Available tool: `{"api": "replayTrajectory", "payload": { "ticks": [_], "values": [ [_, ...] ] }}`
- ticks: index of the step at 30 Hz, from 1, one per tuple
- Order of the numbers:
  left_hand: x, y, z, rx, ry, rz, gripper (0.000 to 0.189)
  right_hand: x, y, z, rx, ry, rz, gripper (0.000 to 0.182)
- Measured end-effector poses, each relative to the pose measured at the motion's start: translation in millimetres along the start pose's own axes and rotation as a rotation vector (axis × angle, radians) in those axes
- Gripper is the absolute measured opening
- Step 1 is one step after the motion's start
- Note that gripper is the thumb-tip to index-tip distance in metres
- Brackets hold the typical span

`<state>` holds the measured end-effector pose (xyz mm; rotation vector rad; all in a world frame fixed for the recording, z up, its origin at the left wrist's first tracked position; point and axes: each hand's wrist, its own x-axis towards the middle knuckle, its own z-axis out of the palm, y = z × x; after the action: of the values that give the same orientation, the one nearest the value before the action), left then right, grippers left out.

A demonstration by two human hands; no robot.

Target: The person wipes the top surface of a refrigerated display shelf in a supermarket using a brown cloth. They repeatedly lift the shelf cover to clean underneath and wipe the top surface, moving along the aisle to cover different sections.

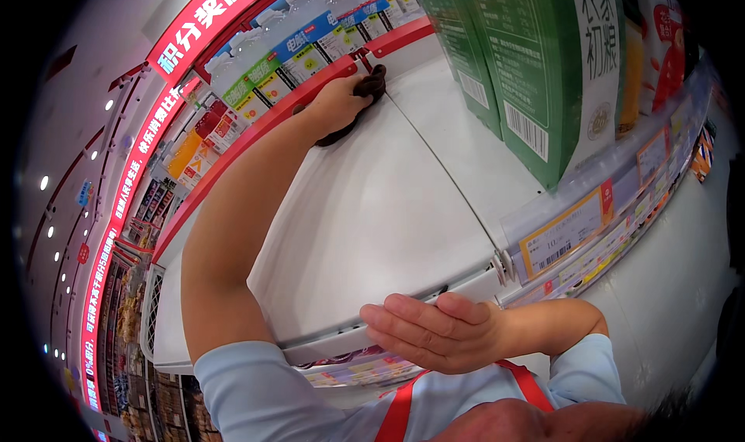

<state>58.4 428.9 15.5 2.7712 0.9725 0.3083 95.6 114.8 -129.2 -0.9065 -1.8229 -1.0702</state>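
Observation:
My left hand (340, 104) reaches across a white metal shelf board (372, 221) to its back edge. Its fingers are closed on a dark brown cloth (375, 84), which is bunched against the shelf surface. Faint grey streaks run over the board below my left arm. My right hand (433, 331) is at the shelf's front edge, palm turned down and fingers stretched out side by side. Nothing is in it. Whether it touches the edge I cannot tell.
Green cartons (529, 81) stand on the adjoining board to the right. Price-tag strips (561, 232) line the front edge. Behind the red back rail (256, 133) are bottled drinks (291, 40). A wire side panel (152, 314) borders the left end.

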Motion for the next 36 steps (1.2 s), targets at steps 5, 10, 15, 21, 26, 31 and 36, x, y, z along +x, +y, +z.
{"api": "replayTrajectory", "payload": {
  "ticks": [5, 10, 15, 21, 26, 31, 36],
  "values": [
    [11.0, -1.2, 3.9, -0.018, 0.044, 0.067, 0.041, -1.5, 0.1, 4.7, -0.023, 0.032, -0.001, 0.04],
    [7.2, 4.4, 4.8, -0.09, 0.08, 0.003, 0.041, -0.1, 1.6, 3.0, -0.069, 0.025, -0.008, 0.041],
    [-16.5, 29.9, 1.7, -0.285, 0.012, -0.01, 0.04, -0.1, -0.3, 2.1, -0.064, 0.016, 0.022, 0.04],
    [-53.7, 58.7, 1.7, -0.37, -0.066, -0.022, 0.043, 5.6, -2.4, -9.3, 0.067, -0.038, 0.092, 0.038],
    [-100.4, 98.9, -3.0, -0.403, -0.11, 0.007, 0.042, 4.6, -6.1, -23.4, 0.5, 0.089, 0.189, 0.04],
    [-142.9, 114.5, -4.6, -0.421, -0.125, 0.043, 0.039, -20.4, -36.7, -37.8, 0.672, 0.32, 0.209, 0.035],
    [-179.7, 128.5, -6.5, -0.494, -0.156, 0.126, 0.037, -39.5, -51.8, -56.9, 0.545, 0.305, 0.413, 0.031]
  ]
}}
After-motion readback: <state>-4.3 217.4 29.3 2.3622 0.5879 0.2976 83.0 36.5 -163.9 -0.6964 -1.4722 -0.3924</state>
